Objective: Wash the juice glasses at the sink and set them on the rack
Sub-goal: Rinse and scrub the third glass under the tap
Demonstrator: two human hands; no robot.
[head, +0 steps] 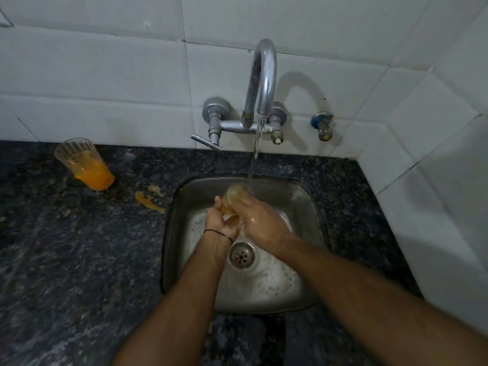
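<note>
I hold a juice glass [235,192] with orange residue over the steel sink [310,207], its mouth tilted up under the running water from the tap [261,83]. My left hand [220,223] cups the glass from below and the left. My right hand [260,224] wraps it from the right, fingers over its side. Both hands are wet. A second juice glass [84,163] with orange juice in its bottom stands on the dark counter at the far left, near the wall. No rack is in view.
Orange juice spills [148,199] lie on the dark granite counter [66,260] left of the sink. The drain [241,254] sits mid-basin among foam. A small valve [323,126] is on the tiled wall at the right, where a tiled corner [435,180] juts out.
</note>
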